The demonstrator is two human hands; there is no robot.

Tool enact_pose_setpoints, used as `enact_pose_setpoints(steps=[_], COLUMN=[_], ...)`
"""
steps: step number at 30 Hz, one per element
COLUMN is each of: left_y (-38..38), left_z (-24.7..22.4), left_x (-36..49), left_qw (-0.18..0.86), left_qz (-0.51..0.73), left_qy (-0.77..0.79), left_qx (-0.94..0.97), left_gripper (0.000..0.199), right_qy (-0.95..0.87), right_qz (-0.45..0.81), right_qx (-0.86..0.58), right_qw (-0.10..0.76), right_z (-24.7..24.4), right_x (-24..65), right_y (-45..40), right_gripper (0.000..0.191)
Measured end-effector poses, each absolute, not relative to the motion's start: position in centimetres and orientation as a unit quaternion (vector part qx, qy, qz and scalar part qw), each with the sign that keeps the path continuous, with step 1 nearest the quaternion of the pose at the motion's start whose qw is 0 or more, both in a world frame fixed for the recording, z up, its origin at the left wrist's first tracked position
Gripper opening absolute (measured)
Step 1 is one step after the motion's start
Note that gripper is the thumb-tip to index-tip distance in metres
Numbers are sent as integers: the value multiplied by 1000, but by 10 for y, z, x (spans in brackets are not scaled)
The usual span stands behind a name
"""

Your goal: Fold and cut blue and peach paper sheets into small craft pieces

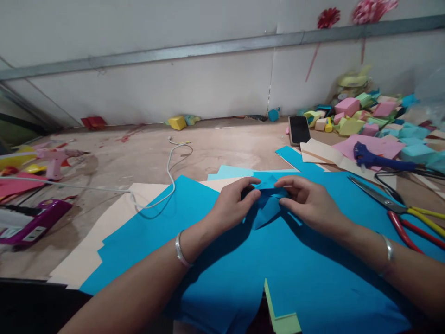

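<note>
Running across the white wall (139, 28), a metal rail (194, 50) stands behind my stained brown counter (222, 144), where blue sheets (215, 264) lie fanned over pale sheets (83, 246). Coloured paper blocks (348, 107) heap up at the back right. Over the blue sheets, my left grip (234, 204) and right grip (313, 202) each pinch one side of a small blue paper piece (267, 211) between thumb and fingers; it is creased into angled facets, a pointed corner downward.

Dark-screened phone (299, 130); 2 flowers (328, 18)
</note>
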State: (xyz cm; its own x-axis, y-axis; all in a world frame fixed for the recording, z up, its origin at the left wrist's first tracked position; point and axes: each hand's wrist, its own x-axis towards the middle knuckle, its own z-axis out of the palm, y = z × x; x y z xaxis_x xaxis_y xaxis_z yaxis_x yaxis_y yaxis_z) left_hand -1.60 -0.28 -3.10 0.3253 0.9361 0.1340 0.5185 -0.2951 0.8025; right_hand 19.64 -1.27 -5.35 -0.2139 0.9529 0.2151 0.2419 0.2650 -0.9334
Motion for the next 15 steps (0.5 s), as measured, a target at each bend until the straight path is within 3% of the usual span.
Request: enact_pose_setpoints(steps=[4,10,15], left_y=[2,0,-2], left_z=[-33,-31,-29], left_x=[-15,-14,-13], left_qw=[364,535,606], left_qz=[346,387,376], left_qy=[508,479,462], left_qx=[700,578,527], left_gripper=[29,26,30], right_qy=[-687,-761,-797], right_qz=[374,247,164], right_qx=[-453,-468,-462], right_qw=[429,376,353], right_z=[-62,-58,-49], right_x=[199,201,200], right_y=[-11,-12,-15], right_gripper=[51,47,50])
